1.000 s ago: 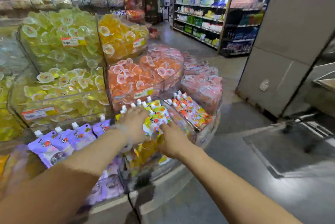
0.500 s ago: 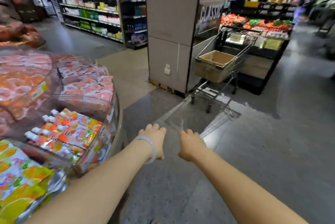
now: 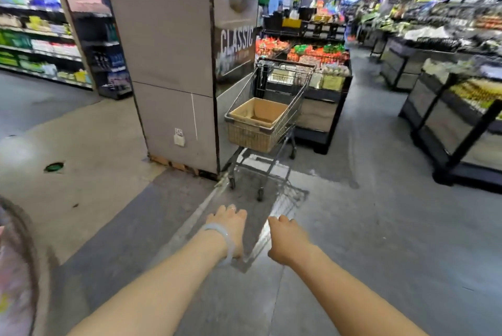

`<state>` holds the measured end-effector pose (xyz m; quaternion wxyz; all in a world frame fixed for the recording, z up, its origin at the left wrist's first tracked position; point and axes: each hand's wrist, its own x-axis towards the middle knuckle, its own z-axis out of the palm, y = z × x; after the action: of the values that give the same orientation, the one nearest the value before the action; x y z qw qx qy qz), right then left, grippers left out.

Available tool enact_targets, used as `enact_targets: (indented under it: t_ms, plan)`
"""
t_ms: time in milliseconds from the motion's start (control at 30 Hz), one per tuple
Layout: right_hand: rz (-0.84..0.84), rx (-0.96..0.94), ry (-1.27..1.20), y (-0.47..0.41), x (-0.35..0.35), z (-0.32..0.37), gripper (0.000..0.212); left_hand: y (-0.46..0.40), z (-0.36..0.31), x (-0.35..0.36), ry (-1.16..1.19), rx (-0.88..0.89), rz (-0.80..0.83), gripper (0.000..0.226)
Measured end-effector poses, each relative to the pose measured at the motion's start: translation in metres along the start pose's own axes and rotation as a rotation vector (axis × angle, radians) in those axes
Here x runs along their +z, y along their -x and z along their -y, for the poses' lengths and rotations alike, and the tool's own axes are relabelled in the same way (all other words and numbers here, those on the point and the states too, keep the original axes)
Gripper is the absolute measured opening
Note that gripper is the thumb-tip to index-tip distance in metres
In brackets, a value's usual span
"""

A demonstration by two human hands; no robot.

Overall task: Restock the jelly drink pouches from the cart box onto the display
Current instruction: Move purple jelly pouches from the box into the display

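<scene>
Heading for the brown cardboard box [image 3: 258, 118] in the wire shopping cart [image 3: 282, 96], twelve o'clock.
Left hand [image 3: 231, 227] and right hand [image 3: 285, 235] empty, fingers loosely curled; best reaching in with both.

Bare arms, no sleeves; pale bangle [image 3: 226, 240] on L wrist, ring [image 3: 232, 208]

Cart on the grey floor [image 3: 380, 254]

A wire cart [image 3: 267, 121] at frame centre stands on it, carrying an open cardboard box [image 3: 256, 115].

Supermarket aisle: grey floor [image 3: 380, 227] with a beige patch, tiled pillar [image 3: 168, 63] at centre, stocked shelves [image 3: 40, 44] left, dark produce stands [image 3: 448, 123] right, ceiling lights beyond.
</scene>
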<state>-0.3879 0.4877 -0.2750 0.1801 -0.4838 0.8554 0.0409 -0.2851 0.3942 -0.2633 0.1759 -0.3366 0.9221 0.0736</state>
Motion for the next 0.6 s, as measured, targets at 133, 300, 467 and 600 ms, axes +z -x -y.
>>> enact_targets:
  t_ms: [133,300,467,600]
  plan:
    - [0.016,0.038,0.003,-0.075,-0.021,-0.03,0.048,-0.088,-0.005,-0.021,0.009,0.035,0.014,0.064]
    - [0.0,0.03,0.015,-0.194,-0.062,-0.071,0.051,-0.203,-0.004,-0.063,-0.026,0.018,-0.012,0.074]
    - [-0.023,-0.011,0.051,-0.314,-0.128,-0.106,0.048,-0.314,0.016,-0.118,0.028,-0.066,-0.008,0.069]
    - [-0.037,-0.06,0.05,-0.399,-0.168,-0.111,0.045,-0.385,0.04,-0.154,0.077,-0.111,0.012,0.07]
